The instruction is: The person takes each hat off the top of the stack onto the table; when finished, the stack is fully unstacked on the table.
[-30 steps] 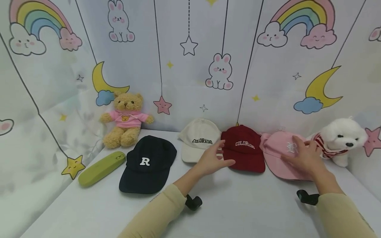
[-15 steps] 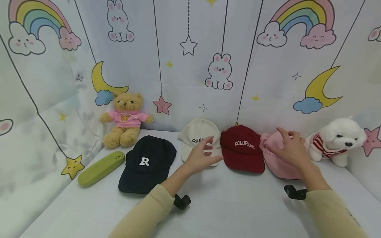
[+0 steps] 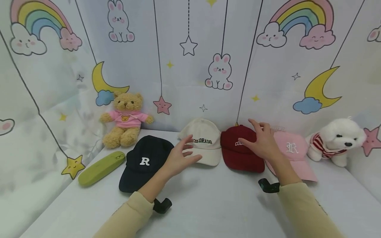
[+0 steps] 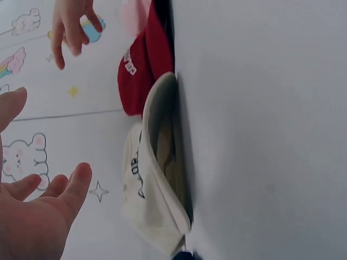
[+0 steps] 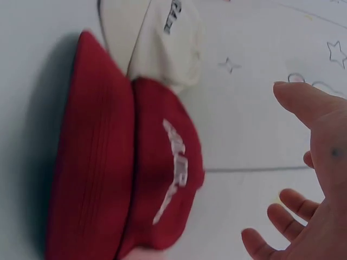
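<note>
My left hand hovers with spread, slightly bent fingers, overlapping the right side of the navy cap and the left edge of the cream cap in the head view. Nothing is in it. My right hand, likewise holding nothing, is above the dark red cap and partly covers its lettering. Just right of that hand sits the pink cap. In the left wrist view the cream cap stands apart from the fingers. The right wrist view has the red cap beside the relaxed right hand.
A teddy bear in a pink hoodie sits at the back left, with a green glasses case in front of it. At the far right is a white plush dog. A printed curtain hangs behind the white table.
Both hands have moved left. The right hand has gone from over the pink cap to over the red one; the left, from between the red and cream caps toward the navy cap.
</note>
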{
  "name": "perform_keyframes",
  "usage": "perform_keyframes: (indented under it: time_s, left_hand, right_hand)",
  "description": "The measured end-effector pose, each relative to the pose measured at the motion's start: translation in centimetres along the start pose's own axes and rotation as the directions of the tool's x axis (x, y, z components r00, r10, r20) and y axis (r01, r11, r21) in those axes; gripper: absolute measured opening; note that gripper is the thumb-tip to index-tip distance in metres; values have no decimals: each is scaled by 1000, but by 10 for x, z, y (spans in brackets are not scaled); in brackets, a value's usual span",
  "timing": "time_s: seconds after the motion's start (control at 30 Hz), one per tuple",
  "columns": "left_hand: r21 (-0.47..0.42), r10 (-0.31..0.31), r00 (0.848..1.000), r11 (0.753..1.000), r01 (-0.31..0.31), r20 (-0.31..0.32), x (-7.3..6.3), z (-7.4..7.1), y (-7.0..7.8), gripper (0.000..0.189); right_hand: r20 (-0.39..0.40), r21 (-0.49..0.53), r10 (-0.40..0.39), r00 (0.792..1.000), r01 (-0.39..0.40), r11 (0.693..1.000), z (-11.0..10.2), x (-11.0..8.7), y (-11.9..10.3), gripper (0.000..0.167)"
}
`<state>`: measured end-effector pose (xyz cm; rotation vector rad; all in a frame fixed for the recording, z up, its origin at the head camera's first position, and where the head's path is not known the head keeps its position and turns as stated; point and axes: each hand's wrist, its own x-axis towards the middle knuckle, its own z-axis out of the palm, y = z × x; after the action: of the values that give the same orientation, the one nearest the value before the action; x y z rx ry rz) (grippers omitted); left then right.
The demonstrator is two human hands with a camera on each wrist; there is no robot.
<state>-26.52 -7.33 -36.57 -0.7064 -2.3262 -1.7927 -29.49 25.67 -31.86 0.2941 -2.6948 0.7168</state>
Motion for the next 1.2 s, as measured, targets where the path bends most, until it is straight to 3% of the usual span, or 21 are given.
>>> perform_keyframes:
  time_s: [0.2, 0.67, 1.0, 1.2]
  left_hand:
    - [67, 16, 998, 998, -13, -58, -13, -24, -5, 81]
    - [168, 13, 991, 986, 9, -130, -48, -82, -5, 81]
    - [200, -60, 983, 975, 95, -172, -74, -116, -8, 83]
    - [286, -108, 972, 944, 166, -210, -87, -132, -13, 84]
  right_hand:
    - [-3, 45, -36, 999, 36, 998, 17, 10, -30, 86]
    - [19, 184, -153, 988, 147, 972, 60, 17, -96, 84]
    - [45, 262, -179, 983, 161, 951, 88, 20, -131, 83]
    - [98, 330, -162, 982, 121, 936, 105, 21, -152, 84]
